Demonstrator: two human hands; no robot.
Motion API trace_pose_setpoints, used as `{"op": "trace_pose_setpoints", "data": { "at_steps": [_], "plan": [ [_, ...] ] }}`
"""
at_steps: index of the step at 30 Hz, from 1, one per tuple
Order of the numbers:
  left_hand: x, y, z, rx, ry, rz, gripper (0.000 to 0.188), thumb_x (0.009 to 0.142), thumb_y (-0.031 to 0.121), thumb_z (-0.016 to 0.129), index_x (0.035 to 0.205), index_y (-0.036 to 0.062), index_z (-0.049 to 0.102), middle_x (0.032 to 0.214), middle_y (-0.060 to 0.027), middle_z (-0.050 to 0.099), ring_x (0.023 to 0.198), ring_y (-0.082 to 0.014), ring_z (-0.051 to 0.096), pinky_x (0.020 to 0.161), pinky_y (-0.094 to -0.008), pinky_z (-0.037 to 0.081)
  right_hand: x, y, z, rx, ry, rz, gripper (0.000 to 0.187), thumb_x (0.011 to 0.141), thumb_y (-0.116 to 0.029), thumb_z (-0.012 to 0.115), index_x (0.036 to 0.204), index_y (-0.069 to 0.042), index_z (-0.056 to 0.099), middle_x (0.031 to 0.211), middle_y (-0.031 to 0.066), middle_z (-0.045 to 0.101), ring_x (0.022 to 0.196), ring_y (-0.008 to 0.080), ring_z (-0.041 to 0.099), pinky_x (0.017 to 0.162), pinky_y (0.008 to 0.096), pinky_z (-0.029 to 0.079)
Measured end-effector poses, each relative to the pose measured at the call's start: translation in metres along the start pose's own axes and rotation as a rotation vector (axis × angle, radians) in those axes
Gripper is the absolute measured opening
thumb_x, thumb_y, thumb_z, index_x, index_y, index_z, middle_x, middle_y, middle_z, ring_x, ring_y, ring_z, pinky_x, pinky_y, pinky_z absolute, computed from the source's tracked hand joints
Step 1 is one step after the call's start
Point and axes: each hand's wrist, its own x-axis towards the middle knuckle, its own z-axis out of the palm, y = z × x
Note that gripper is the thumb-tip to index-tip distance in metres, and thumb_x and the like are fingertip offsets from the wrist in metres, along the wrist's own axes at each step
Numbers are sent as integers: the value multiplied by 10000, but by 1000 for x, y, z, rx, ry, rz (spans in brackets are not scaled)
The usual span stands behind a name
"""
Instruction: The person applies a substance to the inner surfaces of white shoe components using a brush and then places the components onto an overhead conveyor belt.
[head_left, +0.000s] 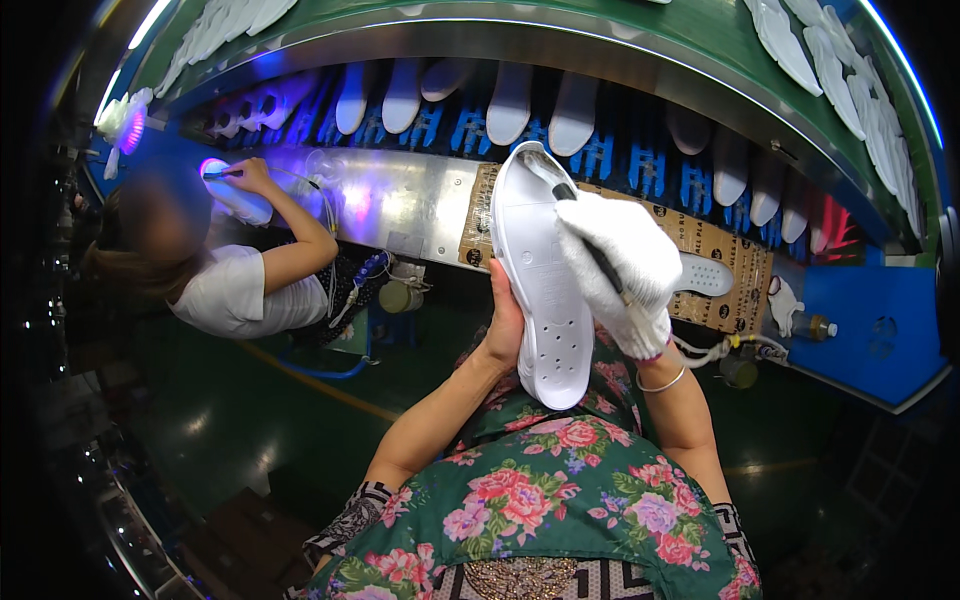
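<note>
A shoe piece (545, 290) sits in front of the person's body, between the hands: the left hand (507, 320) along its left edge, the right hand (625, 265) over its right side with a tool (603, 262) whose tip meets the far end. Beyond runs a bench (440, 190), a cardboard sheet (748, 265) lying on it; on that sheet, right of the right hand, rests a second piece (712, 278). A bottle (815, 327) is just past the sheet's right end. Behind the bench, more soles (510, 105) line a rack (645, 170) under a shelf (600, 25). Well left, a co-worker (245, 285) is at the same bench.
</note>
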Motion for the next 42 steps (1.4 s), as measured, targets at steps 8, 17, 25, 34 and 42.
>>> {"op": "trace_pose_setpoints", "data": {
  "at_steps": [8, 17, 25, 34, 42],
  "plan": [
    [-1, 10, -17, 98, 31, -11, 1029, 865, 859, 140, 1534, 88, 266, 1476, -147, 436, 1339, -289, 466, 1125, -433, 382, -13, -15, -5, 397, -169, 221, 255, 777, -29, 761, 1029, -72, 752, 969, 98, 741, 833, 203, 714, 758, 313, 559],
    [2, 22, -46, 115, 62, 97, 1052, 834, 886, 216, 1524, 94, 280, 1453, -128, 458, 1307, -278, 490, 1100, -432, 409, -18, -21, 11, 384, -234, 69, 218, 778, -57, 747, 996, -76, 751, 938, 113, 728, 822, 267, 712, 750, 344, 567],
    [10, 34, -43, 8, 27, 119, 1075, 793, 915, 247, 1481, 93, 328, 1328, -152, 541, 1161, -288, 588, 981, -449, 511, -31, -23, 16, 206, -243, 10, 275, 769, -58, 765, 1040, -100, 746, 960, 97, 723, 830, 282, 702, 746, 364, 561],
    [22, 45, -52, -68, 231, 216, 1233, 645, 1007, 309, 1385, 27, 414, 1129, -237, 617, 958, -307, 660, 819, -489, 569, -29, -19, 16, 273, -182, 90, 262, 789, -41, 747, 1045, -96, 745, 951, 75, 735, 816, 245, 705, 743, 322, 562],
    [34, 54, -70, -330, -366, 61, 1378, 449, 1061, 430, 1201, -89, 528, 1003, -252, 623, 926, -353, 629, 785, -469, 558, -32, -25, 20, 403, -213, 153, 183, 755, -41, 754, 931, -87, 766, 875, 62, 741, 791, 232, 713, 715, 343, 560]
  ]
}}
